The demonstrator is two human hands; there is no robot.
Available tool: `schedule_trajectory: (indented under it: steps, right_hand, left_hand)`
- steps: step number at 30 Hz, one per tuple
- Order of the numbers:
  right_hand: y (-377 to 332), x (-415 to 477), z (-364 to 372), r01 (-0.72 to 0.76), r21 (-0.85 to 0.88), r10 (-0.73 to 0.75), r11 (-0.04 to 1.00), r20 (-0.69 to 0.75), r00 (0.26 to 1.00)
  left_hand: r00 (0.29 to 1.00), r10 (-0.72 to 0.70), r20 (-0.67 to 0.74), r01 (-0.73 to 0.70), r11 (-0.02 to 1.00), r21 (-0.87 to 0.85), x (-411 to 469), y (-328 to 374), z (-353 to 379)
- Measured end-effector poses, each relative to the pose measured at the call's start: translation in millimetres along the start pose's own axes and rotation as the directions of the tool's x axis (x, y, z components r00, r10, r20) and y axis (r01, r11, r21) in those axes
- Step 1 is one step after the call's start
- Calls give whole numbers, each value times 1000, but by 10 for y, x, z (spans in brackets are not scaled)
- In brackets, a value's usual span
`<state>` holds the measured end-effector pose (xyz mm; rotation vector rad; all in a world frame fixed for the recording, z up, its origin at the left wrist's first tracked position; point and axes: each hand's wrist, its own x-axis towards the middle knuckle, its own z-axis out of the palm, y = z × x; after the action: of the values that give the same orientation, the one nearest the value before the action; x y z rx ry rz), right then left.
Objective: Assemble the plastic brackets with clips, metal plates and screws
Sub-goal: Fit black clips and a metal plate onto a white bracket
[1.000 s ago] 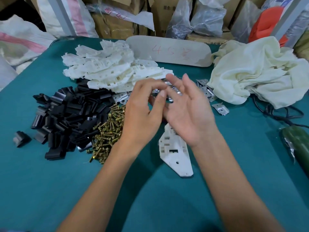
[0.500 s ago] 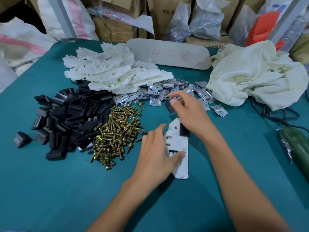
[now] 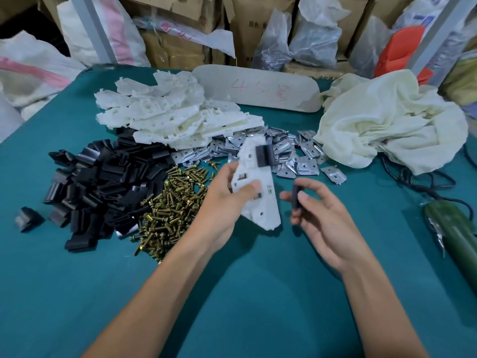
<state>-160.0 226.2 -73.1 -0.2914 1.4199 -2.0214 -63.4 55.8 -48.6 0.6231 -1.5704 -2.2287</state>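
My left hand (image 3: 222,202) grips a white plastic bracket (image 3: 260,192) and holds it tilted above the table. One black clip (image 3: 263,156) sits on the bracket's upper end. A second black clip (image 3: 295,200) is pinched between thumb and fingers of my right hand (image 3: 320,218), just right of the bracket. On the green table (image 3: 64,280) lie a heap of white brackets (image 3: 170,112), a pile of black clips (image 3: 98,182), brass screws (image 3: 170,210) and shiny metal plates (image 3: 291,153).
A crumpled cream cloth (image 3: 392,120) covers the table's right rear. A green power tool (image 3: 454,231) with its black cable lies at the right edge. A pale flat panel (image 3: 258,86) with red writing lies at the back. Boxes and bags stand behind.
My left hand has lifted the bracket off the table, with one clip fitted on it. My right hand has drawn back to the right with a second clip.
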Motion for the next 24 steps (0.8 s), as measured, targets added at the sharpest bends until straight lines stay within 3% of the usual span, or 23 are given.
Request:
schedule_trajectory:
  steps: [4, 8, 15, 20, 24]
  right_hand:
    - [62, 8, 31, -48, -91, 47, 995, -14, 999]
    - [80, 9, 56, -72, -108, 74, 992, 8, 997]
    - [82, -9, 132, -88, -91, 94, 992, 65, 993]
    - [159, -29, 174, 85, -256, -92, 963, -17, 996]
    - [211, -32, 190, 120, -265, -141, 957, -59, 988]
  left_hand:
    - [998, -7, 54, 19, 976, -217, 43, 17, -80]
    - [993, -36, 112, 68, 951, -301, 10, -15, -88]
    - [994, -107, 33, 112, 943, -313, 35, -39, -70]
    - [999, -36, -9, 32, 962, -272, -14, -98, -8]
    - [999, 6, -33, -15, 968, -251, -39, -157, 48]
